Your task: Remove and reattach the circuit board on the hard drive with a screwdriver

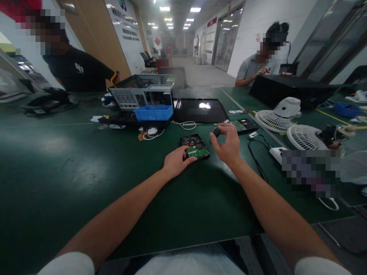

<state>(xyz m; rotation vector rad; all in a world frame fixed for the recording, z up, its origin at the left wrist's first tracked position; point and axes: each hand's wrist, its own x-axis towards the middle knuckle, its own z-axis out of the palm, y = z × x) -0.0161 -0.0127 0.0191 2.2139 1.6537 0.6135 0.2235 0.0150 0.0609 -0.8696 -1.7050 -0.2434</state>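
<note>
A hard drive point(197, 152) lies on the green table with its green circuit board facing up. My left hand point(177, 162) grips its near left corner, thumb along the front edge and fingers over the side. Just right of the drive, my right hand point(228, 143) pinches a small dark tool point(217, 132) between thumb and fingers, raised above the tabletop. Its lower end is too thin and dark to make out. Behind my right hand lies a second hard drive point(243, 125), also showing a green board.
Beyond the drives stand a blue bin point(154, 113), an open computer case point(129, 99) and a dark flat panel point(200, 110). White fans point(276, 118), a power strip point(277, 154) and a black cable point(256, 160) are at right. Two people are across the table, one beside a black case point(282, 89).
</note>
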